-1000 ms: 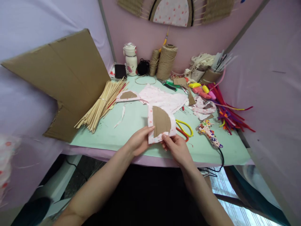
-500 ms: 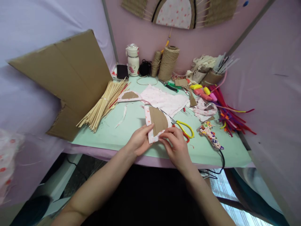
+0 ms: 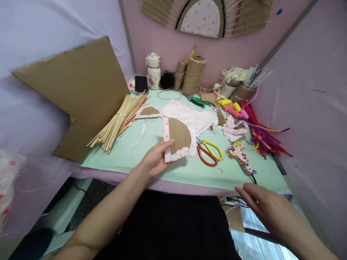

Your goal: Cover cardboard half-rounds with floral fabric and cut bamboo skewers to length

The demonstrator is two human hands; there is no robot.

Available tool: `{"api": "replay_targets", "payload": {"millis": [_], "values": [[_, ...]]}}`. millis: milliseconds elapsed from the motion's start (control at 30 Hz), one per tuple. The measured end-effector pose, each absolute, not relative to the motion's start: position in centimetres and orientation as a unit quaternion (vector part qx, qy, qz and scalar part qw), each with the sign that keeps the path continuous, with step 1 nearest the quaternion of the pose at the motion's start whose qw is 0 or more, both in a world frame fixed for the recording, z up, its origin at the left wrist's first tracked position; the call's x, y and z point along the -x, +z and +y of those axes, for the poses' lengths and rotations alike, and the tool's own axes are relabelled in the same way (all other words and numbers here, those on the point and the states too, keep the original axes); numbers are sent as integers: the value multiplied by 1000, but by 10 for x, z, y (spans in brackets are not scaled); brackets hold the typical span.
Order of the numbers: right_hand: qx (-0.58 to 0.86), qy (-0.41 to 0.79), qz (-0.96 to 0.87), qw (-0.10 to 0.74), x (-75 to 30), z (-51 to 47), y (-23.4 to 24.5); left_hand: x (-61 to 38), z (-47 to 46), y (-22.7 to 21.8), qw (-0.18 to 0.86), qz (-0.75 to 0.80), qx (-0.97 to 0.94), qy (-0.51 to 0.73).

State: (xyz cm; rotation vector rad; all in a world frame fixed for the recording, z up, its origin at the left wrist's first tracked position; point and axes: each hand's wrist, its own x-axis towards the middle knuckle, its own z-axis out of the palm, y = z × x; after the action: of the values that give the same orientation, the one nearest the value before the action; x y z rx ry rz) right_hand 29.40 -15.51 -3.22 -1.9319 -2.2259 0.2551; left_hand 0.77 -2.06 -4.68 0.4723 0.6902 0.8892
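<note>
My left hand (image 3: 157, 159) grips a half-round cardboard piece (image 3: 179, 135) by its lower left edge, thumb on the cardboard. Pink-spotted white fabric (image 3: 176, 156) backs it, folded over along the straight left side and the bottom. My right hand (image 3: 261, 202) is off the piece, past the table's front edge at lower right. Its fingers look drawn together; whatever they hold, if anything, is hidden. Scissors (image 3: 208, 153) with one red and one yellow handle lie right of the cardboard piece. A flower-patterned glue gun (image 3: 242, 157) rests on the table just beyond my right hand.
Behind the held piece spreads spotted fabric (image 3: 187, 112), with a smaller cardboard half-round (image 3: 150, 111) beside it. Bamboo sticks (image 3: 119, 122) and a big cardboard sheet (image 3: 81, 83) occupy the left. Twine spools (image 3: 194, 76), green-handled pliers (image 3: 197, 102) and pipe cleaners (image 3: 261, 133) lie farther back.
My right hand has let go of the piece's lower edge and swung right and down, past the table edge. My left hand still holds the piece, and the scissors' handles are now uncovered.
</note>
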Motion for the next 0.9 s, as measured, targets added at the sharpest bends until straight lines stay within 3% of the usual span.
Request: {"api": "replay_targets", "payload": {"millis": [167, 400, 533, 733, 900], "values": [[641, 125, -744, 142, -296, -167, -50, -20, -31, -46, 802, 341, -324, 366], [609, 346, -657, 280, -234, -136, -46, -31, -41, -45, 782, 344, -333, 400], [571, 444, -564, 399, -205, -106, -59, -32, -42, -45, 791, 315, -302, 430], [531, 400, -515, 541, -183, -88, -68, -32, -45, -50, 815, 252, -293, 433], [520, 430, -459, 578, -175, -91, -70, -35, -47, -52, 820, 247, -285, 430]]}}
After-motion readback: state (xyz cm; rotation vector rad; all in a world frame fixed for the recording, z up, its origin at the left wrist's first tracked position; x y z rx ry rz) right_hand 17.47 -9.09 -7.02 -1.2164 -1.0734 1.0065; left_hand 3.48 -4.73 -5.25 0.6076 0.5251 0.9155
